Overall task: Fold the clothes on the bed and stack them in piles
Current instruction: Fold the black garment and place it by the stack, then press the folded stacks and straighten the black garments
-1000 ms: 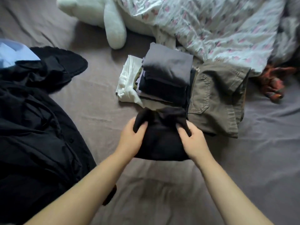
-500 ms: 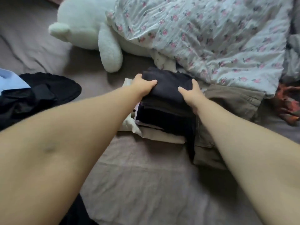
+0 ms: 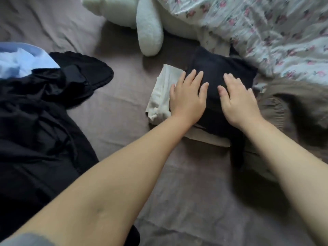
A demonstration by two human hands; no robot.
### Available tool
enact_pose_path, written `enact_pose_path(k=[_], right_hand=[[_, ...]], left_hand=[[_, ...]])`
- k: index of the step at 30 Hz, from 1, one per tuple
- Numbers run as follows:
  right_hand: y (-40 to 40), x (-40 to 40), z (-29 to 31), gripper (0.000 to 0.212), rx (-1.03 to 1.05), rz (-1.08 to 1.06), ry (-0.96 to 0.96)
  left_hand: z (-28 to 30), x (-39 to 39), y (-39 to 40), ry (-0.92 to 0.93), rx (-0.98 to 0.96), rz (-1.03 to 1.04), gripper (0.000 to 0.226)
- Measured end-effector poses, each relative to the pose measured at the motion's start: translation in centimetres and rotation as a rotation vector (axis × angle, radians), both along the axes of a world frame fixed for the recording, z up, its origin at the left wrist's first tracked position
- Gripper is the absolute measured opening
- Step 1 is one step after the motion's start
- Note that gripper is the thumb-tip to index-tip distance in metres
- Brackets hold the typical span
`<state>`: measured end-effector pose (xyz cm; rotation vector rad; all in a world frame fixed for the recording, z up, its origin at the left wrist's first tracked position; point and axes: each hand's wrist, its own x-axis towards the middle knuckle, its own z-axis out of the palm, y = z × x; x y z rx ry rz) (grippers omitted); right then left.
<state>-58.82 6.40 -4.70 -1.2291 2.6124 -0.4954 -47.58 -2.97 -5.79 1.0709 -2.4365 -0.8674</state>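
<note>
Two hands lie flat, palms down, on the top of the pile. The left hand [image 3: 187, 96] has its fingers straight and slightly spread; it covers the left part of the folded black garment [image 3: 220, 68] and overlaps the edge of the white folded garment [image 3: 160, 93] just beside it. The right hand [image 3: 238, 103] also has its fingers straight and presses on the right part of the same black garment. Neither hand grips anything.

The folded black garment is the uppermost item of the stack [image 3: 211, 132], which sits on the bed [image 3: 124, 107] at centre right. Darker folded layers and a light beige layer show at the near edge of the stack. The white folded garment touches the left side of the stack. Olive-brown trousers [image 3: 282, 110] lie folded against the right side, partly under the right forearm.

A heap of unfolded black clothes [image 3: 35, 121] lies well apart, at the left side of the bed. A light blue garment [image 3: 19, 59] rests at the far end of that heap.

A white plush toy [image 3: 149, 29] lies beyond the stack. A floral quilt [image 3: 266, 29] covers the far right area and reaches the far edge of the stack.
</note>
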Motion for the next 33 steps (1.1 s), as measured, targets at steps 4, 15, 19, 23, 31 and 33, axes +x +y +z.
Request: enact_pose_path(k=[4,15,19,23,31,33], right_hand=[[0.9,4.2,1.9,0.054,-0.259,-0.008,0.212],[6.5,31.4,-3.8,0.060,0.023,0.379,-0.262],[2.7,37.5,-3.1,0.065,0.133,0.557,-0.406],[-3.2,42.1,-3.0,0.099,0.223,0.530,-0.515],[-4.1,45.8,-2.7,0.069,0.258,0.543,-0.531],[-1.0,45.1,-1.1,0.059,0.214,0.459,-0.631]], left_hand=[[-1.4,7.3,0.9,-0.027,0.001,0.132,0.045],[-3.7,40.7,4.7,-0.750,-0.025,0.407,0.082],[-2.1,43.7,3.6,-0.353,0.264,0.850,0.102],[-2.5,44.9,0.5,0.145,0.629,1.176,0.079],[0.0,46.4,5.1,0.135,0.621,0.710,0.030],[0.1,47.3,6.8,0.167,0.661,0.774,0.035]])
